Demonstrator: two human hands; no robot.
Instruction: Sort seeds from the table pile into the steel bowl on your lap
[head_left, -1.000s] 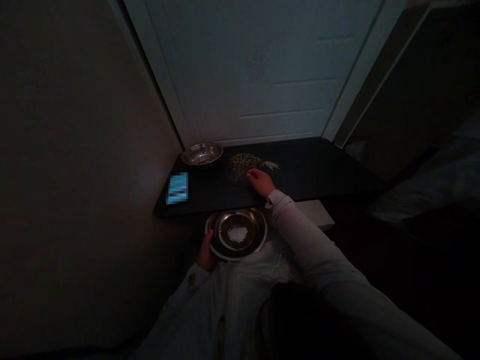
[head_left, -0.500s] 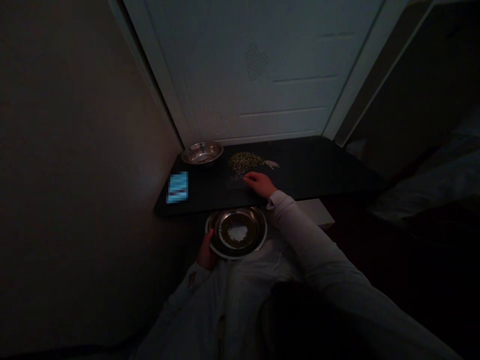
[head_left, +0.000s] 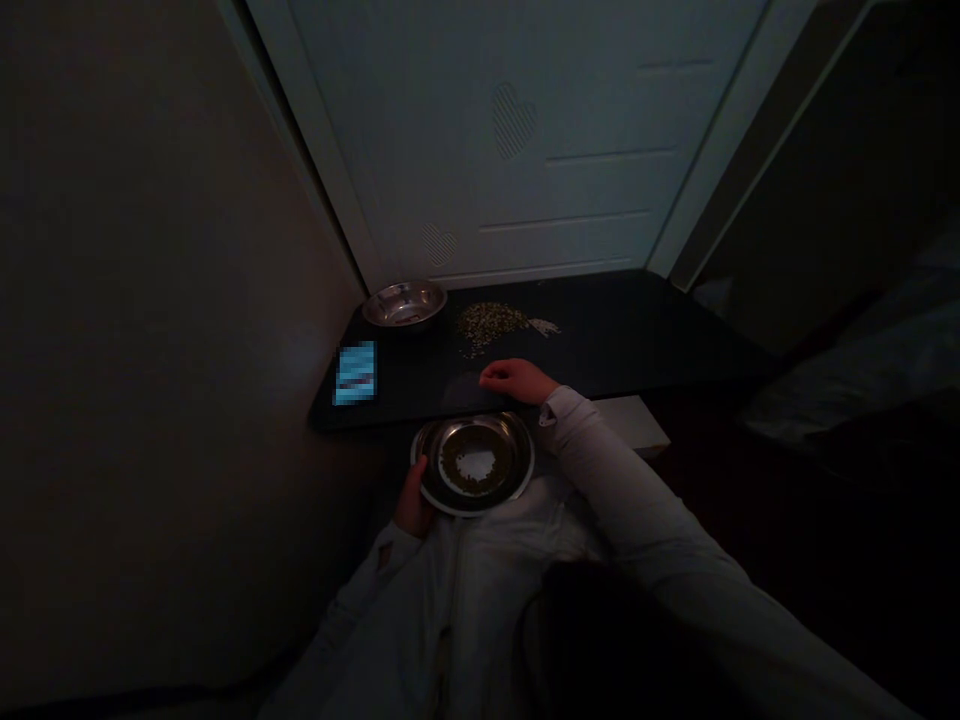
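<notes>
My left hand (head_left: 414,503) grips the left rim of a shiny metal bowl (head_left: 523,478), held over my lap at the table's front edge. Small greenish grains (head_left: 489,480) form a ring in the bowl around a pale bare middle. My right hand (head_left: 519,381) is closed in a pinch low over the table. A faint see-through piece (head_left: 460,389) extends left from its fingertips; its kind is unclear in the dim light. Beyond that hand lies a pile of mixed green and pale grains (head_left: 491,324). A smaller heap of whitish grains (head_left: 544,327) adjoins it on the right.
Another metal bowl (head_left: 405,305) stands at the back left of the dark table (head_left: 622,340). A blurred blue item (head_left: 355,373) lies near the left edge. Behind rises a white door (head_left: 585,120). A white box (head_left: 631,425) sits by my right forearm.
My right hand has drawn back towards me from the pile's near edge, and the see-through piece has come with it. My left hand and its bowl stay in place.
</notes>
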